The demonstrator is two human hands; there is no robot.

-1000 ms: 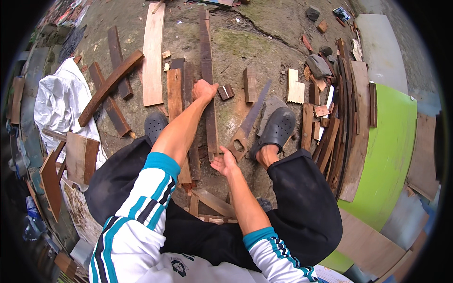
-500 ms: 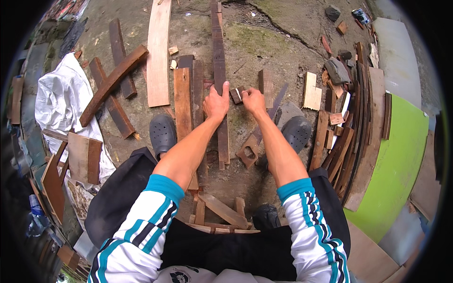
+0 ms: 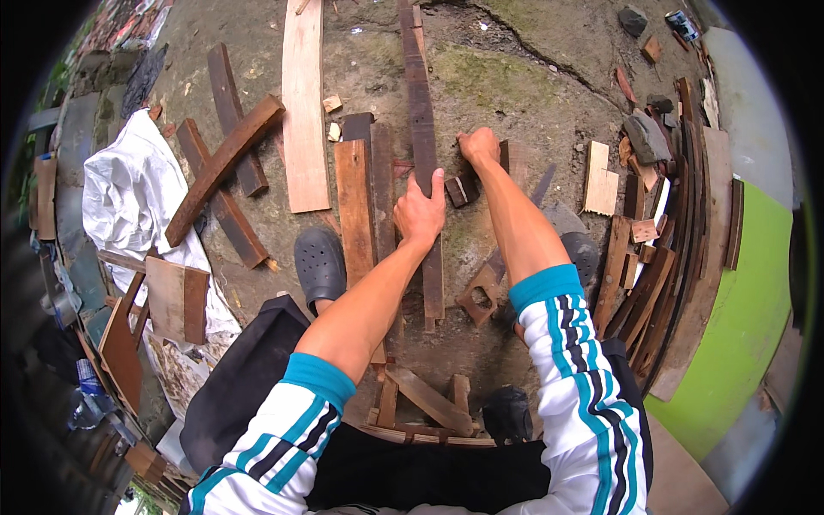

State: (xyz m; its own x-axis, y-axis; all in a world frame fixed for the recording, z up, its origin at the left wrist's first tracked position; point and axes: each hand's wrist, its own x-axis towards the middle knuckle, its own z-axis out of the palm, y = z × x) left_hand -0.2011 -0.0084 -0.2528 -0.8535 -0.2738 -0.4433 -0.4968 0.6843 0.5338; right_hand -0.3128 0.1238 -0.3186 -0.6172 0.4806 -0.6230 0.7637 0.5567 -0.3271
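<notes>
My left hand (image 3: pixel 420 211) is wrapped round a long dark wooden plank (image 3: pixel 421 103), with the thumb lying along its top. Just right of that plank, a small dark wood block (image 3: pixel 463 191) with a pale stripe rests on the ground. My right hand (image 3: pixel 481 146) is beyond the block, its fingers curled; whatever they may hold is hidden. Under my right forearm lies a handsaw, its wooden handle (image 3: pixel 477 296) nearest me and its blade partly covered. A short piece of wood (image 3: pixel 505 154) stands partly hidden behind my right wrist.
Left of the plank lie a brown board (image 3: pixel 352 202) and a long pale board (image 3: pixel 302 112). Crossed dark beams (image 3: pixel 225 167) rest beside a white sack (image 3: pixel 129 184). Stacked wood strips (image 3: pixel 687 232) and a green panel (image 3: pixel 751 300) line the right side.
My right hand has moved forward, away from the small block, which stays on the ground. My left hand keeps its hold on the plank. The view has shifted slightly.
</notes>
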